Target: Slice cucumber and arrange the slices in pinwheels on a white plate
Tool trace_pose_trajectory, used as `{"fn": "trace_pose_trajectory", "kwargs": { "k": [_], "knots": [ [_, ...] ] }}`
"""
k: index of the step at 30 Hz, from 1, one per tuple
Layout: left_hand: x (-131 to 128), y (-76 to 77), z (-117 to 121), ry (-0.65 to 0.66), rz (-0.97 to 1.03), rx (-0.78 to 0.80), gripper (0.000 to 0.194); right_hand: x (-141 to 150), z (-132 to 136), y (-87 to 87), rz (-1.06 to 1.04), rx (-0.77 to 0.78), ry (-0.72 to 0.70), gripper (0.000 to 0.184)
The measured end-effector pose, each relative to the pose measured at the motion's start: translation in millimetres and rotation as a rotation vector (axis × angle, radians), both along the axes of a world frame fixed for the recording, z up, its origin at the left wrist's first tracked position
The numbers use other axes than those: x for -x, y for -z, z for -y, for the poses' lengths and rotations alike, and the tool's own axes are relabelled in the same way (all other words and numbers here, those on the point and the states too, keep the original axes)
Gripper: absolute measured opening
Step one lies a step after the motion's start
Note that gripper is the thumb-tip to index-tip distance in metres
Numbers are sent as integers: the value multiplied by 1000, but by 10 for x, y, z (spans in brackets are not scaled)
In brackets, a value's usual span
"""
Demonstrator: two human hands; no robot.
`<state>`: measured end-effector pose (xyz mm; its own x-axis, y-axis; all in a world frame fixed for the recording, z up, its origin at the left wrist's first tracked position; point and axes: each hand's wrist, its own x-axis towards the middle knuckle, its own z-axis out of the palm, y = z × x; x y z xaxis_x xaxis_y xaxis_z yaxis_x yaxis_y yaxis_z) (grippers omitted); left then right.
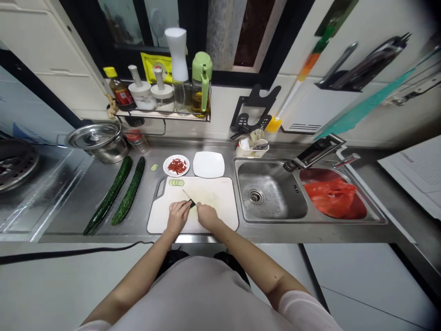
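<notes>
On the white cutting board (223, 202), my left hand (178, 217) has its fingers bent and pressed together on a short dark green piece, apparently cucumber (192, 203). My right hand (207, 217) is closed in a fist around the handle of a knife (186, 195); the handle is hidden, and the thin blade points up and left beside the left fingertips. Several round cucumber slices (177, 182) lie overlapping in a row at the board's upper left. Behind the board stand a white plate of chopped red pieces (177, 165) and a white square plate (208, 164).
Two long cucumbers (129, 191) and a small cucumber end (154, 167) lie left of the board. A lidded steel pot (110, 145) and a red-lidded jar (138, 141) stand behind them. At right is a sink (275, 193) with a red plastic bag (330, 197). Bottles fill a shelf (165, 115) above.
</notes>
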<state>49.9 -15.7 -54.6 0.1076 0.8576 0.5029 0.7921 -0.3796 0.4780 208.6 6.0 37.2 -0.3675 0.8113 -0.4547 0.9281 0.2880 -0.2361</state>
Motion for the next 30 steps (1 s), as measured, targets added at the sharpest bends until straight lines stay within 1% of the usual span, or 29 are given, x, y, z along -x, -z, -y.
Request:
{"fn": "trace_pose_trajectory", "kwargs": {
  "k": [6,14,21,25,30],
  "knots": [
    [-7,-28,5,-17,3,29,26,-66,73,-39,22,11,0,30],
    [-10,-26,-1,-28,12,60,26,-190,198,11,61,7,2,29],
    [-20,-59,-4,-32,19,76,26,-92,98,27,45,-4,-2,29],
    [-18,-58,-3,-20,28,71,26,-15,16,-16,21,1,1,29],
    [-8,-21,-1,-22,21,52,27,63,-52,-80,-11,-7,11,31]
  ]
}}
